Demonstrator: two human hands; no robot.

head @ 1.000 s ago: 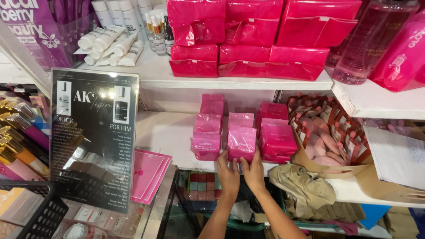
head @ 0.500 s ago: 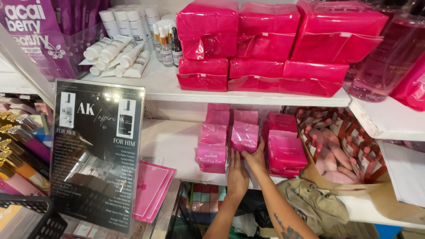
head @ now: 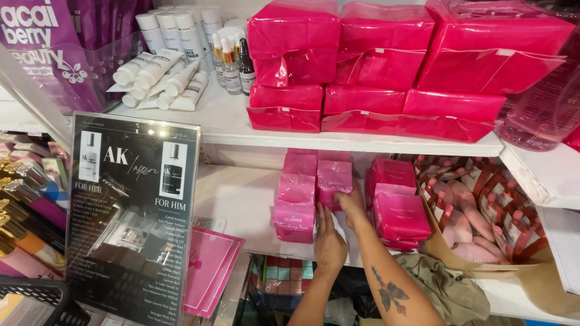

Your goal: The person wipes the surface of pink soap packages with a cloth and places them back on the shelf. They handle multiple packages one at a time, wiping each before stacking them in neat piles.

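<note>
A small pink wrapped packet (head: 334,178) stands upright on the lower white shelf (head: 241,202), in the middle row of a cluster of like packets, and both hands are on it. The right hand (head: 352,206) has its fingers closed around the packet's lower right edge, clamped on it; its forearm bears a flower tattoo. The left hand (head: 329,240) lies flat and open, fingers together, with its fingertips touching the packet's lower left corner and just beside the front-left stack of pink packets (head: 295,208), which stands 2 high. Behind the held packet sits another pink packet (head: 301,162), and to the right, just beside the right hand, is a taller stack of pink packets (head: 399,205). Further right a brown cardboard tray (head: 483,211) holds pale pink bottles in a striped divider. On the upper shelf (head: 362,142) above lie 6 large bright pink wrapped bundles (head: 386,66) in 2 layers, with white tubes (head: 163,81) and small dropper bottles (head: 232,63) to their left. At the left stands a black printed sign in a clear stand (head: 130,223), with flat pink cards (head: 208,271) lying beside its foot, and a black wire basket (head: 36,302) shows at the bottom left corner.
</note>
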